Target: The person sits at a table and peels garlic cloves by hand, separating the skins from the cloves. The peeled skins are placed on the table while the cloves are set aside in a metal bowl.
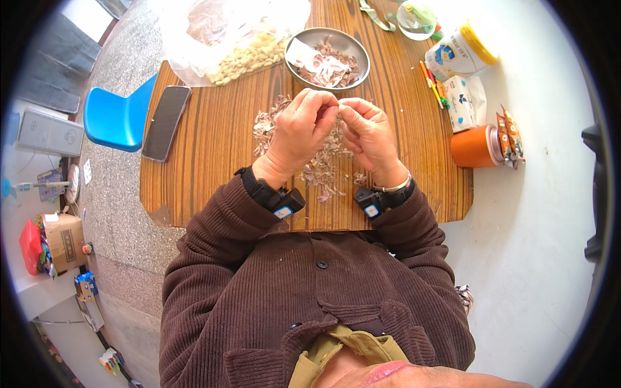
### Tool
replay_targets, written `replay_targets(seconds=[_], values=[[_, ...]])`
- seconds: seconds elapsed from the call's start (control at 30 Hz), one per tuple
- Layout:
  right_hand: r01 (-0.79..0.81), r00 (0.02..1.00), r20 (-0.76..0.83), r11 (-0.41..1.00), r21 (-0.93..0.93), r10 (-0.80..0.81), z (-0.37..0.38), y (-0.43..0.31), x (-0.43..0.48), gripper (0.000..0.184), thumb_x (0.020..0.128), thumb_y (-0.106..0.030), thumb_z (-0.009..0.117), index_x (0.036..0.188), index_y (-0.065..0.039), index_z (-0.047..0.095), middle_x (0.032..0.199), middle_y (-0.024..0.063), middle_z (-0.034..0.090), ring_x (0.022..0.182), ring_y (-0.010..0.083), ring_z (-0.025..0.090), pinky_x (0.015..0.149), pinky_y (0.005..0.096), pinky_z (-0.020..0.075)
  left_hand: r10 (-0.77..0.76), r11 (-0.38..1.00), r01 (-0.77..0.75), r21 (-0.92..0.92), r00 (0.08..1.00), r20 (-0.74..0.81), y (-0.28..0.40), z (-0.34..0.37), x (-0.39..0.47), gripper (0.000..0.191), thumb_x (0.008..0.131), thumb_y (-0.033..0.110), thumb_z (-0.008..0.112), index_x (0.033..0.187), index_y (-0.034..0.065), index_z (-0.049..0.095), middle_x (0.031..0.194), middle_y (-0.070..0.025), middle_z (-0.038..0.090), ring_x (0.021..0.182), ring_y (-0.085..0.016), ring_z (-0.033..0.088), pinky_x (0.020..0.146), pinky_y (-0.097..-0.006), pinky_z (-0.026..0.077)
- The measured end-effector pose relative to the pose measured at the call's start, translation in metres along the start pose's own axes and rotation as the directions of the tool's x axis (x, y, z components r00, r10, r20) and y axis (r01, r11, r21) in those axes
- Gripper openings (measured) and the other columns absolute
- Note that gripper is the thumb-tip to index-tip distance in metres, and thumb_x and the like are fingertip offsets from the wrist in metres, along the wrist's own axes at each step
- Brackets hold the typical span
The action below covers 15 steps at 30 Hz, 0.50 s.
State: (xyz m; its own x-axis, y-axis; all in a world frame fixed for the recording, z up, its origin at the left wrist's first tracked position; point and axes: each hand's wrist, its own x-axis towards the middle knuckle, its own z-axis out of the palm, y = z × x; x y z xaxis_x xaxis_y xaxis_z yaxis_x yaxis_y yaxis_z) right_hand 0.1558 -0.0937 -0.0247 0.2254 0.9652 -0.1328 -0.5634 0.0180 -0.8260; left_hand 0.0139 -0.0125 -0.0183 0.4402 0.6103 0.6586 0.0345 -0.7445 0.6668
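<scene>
My left hand (303,133) and my right hand (371,133) meet at their fingertips above the wooden table (208,184). Thumbs and forefingers pinch a small pale piece (341,107), mostly hidden, that looks like a garlic clove. Under and around my hands lies a loose pile of dry, pinkish garlic skins (320,169). Just beyond them stands a round metal bowl (366,58) with purplish-white garlic pieces or skins (335,68) and a white sheet-like scrap (302,52) in it. Behind my left hand, a clear plastic bag (187,63) holds many pale cloves (247,58).
A smartphone (167,123) lies at the table's left edge, beside a blue plastic chair (114,119). Along the right edge are pens (432,82), a tissue pack (460,104), a yellow-lidded can (458,53), an orange canister (473,146) and snack packets (509,138). A clear container (416,22) stands far right.
</scene>
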Motion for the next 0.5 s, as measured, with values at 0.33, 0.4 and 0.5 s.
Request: replay_targets(seconds=[0.33, 0.4, 0.5], values=[[0.006, 1.000, -0.012, 0.999, -0.044, -0.007, 0.0078, -0.0048, -0.0022, 0.016, 0.090, -0.011, 0.071, 0.102, -0.002, 0.066, 0.076, -0.0045, 0.064, 0.047, -0.0034, 0.038, 0.040, 0.0152, 0.0231, 0.007, 1.000, -0.007, -0.001, 1.000, -0.024, -0.0022, 0.0011, -0.0001, 0.009, 0.088, 0.004, 0.068, 0.096, 0.0022, 0.063, 0.082, -0.0090, 0.063, 0.067, -0.019, 0.064, 0.061, -0.0298, 0.051], [-0.015, 1.000, -0.024, 0.997, -0.076, 0.013, 0.0091, -0.0060, -0.0028, 0.015, 0.091, -0.009, 0.069, 0.103, -0.002, 0.065, 0.074, -0.0055, 0.061, 0.047, -0.0033, 0.037, 0.040, 0.0151, 0.0233, -0.025, 1.000, 0.024, -0.019, 0.998, -0.053, -0.0011, 0.0006, 0.0005, 0.009, 0.088, 0.005, 0.068, 0.096, 0.0019, 0.063, 0.084, -0.0088, 0.064, 0.068, -0.017, 0.064, 0.061, -0.0291, 0.051], [-0.028, 0.999, -0.030, 0.997, -0.069, 0.026, 0.0097, -0.0071, -0.0032, 0.011, 0.092, -0.008, 0.065, 0.102, -0.003, 0.063, 0.068, -0.0074, 0.054, 0.045, -0.0018, 0.035, 0.039, 0.0158, 0.0232, -0.047, 0.998, 0.041, -0.048, 0.991, -0.125, -0.0005, -0.0002, 0.0027, 0.010, 0.086, 0.002, 0.069, 0.094, 0.0039, 0.063, 0.083, -0.0096, 0.063, 0.067, -0.021, 0.064, 0.061, -0.0304, 0.052]])
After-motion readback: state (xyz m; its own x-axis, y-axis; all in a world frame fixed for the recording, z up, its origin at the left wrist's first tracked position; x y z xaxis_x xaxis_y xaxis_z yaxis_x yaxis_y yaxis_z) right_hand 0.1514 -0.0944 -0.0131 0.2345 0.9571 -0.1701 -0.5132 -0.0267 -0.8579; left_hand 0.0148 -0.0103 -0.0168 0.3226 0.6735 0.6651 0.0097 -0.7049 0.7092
